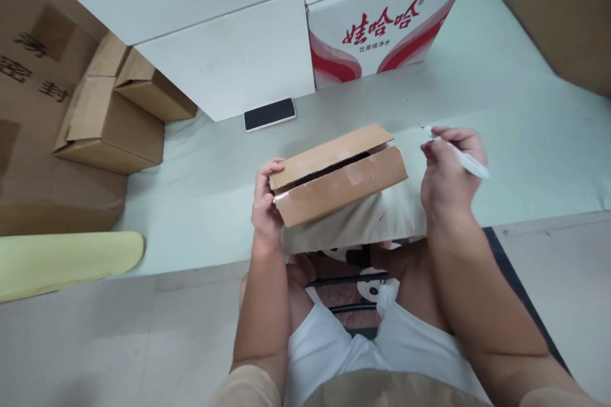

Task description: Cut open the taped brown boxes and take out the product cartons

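My left hand point(267, 198) grips the left end of a small brown cardboard box point(344, 187), thumb on the near side and fingers over the top. The box is tilted above the front part of the covered table, with a dark gap running along its length between the flaps. Right of the box and apart from it, my right hand point(451, 168) is closed around a slim white tool point(470, 162). A thin pointed tip sticks out of this tool toward the upper left; its exact kind cannot be made out.
A phone point(270, 115) lies in front of stacked white cartons point(229, 63), one with red print point(377, 38). Small brown boxes point(114, 121) and a large carton point(33, 140) stand at left. A yellow-green rounded object point(71, 261) lies at the table's point(525, 159) left front edge.
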The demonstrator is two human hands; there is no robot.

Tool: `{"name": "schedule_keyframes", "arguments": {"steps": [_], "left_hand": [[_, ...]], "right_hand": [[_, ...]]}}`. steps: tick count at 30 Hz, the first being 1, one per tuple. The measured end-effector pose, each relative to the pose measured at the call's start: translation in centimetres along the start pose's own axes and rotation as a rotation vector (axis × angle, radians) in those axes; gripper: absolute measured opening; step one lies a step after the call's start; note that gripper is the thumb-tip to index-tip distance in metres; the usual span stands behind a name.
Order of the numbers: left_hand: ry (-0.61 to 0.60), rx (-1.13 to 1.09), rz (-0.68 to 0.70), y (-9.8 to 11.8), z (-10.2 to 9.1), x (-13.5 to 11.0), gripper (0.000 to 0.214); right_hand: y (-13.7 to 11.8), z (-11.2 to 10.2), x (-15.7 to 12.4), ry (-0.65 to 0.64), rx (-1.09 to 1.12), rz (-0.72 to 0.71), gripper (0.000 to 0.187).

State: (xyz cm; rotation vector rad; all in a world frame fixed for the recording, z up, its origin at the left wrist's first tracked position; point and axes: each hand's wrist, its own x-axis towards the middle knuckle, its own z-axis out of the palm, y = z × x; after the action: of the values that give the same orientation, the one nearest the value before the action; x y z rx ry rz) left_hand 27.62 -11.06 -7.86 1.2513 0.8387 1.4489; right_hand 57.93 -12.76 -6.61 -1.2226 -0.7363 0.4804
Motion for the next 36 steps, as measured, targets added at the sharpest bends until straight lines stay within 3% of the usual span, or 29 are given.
{"name": "schedule_keyframes", "arguments": {"steps": [3,5,7,14,18,21,24,27,30,33,36], "left_hand": [[0.042,-0.012,0.000,-0.1,0.0,0.1,0.051],[0.091,0.000,0.004,-0.3,0.0,0.1,0.053],[0.123,0.014,0.000,-0.4,0.1,0.2,0.056],[0.186,0.074,-0.003,-0.8,0.7,0.6,0.055],[0.373,0.092,0.076,0.0,1.6,1.2,0.055],[0.480,0.208,0.228,1.4,2.1,1.2,0.054],[0.376,0.238,0.280,2.5,2.4,0.9,0.056],[0.293,0.164,0.253,2.8,1.9,0.7,0.056],[0.204,0.151,0.272,2.3,0.6,0.8,0.045],[-0.028,0.261,0.269,1.9,-0.9,0.9,0.051],[-0.233,0.423,0.245,1.9,-1.9,0.8,0.067]], "right_hand": [[2.5,-0.2,0.0,-0.157,-0.321,0.103,0.027],[3.3,-0.3,-0.3,-0.289,-0.401,0.162,0.036],[3.6,-0.2,-0.5,-0.340,-0.418,0.162,0.038],[3.2,0.7,-0.2,-0.361,-0.382,0.110,0.018],[1.9,1.2,-0.6,-0.310,-0.196,0.082,0.015],[0.6,1.5,-1.3,-0.244,-0.123,-0.099,0.009],[-0.3,1.6,-2.0,-0.238,-0.041,-0.261,0.012],[-0.8,1.4,-2.4,-0.330,0.036,-0.338,0.013],[-0.9,1.0,-2.3,-0.585,0.069,-0.360,0.009],[-1.1,0.7,-1.9,-0.874,0.022,-0.437,0.038],[-1.4,0.5,-1.5,-0.981,-0.067,-0.505,0.043]]}}
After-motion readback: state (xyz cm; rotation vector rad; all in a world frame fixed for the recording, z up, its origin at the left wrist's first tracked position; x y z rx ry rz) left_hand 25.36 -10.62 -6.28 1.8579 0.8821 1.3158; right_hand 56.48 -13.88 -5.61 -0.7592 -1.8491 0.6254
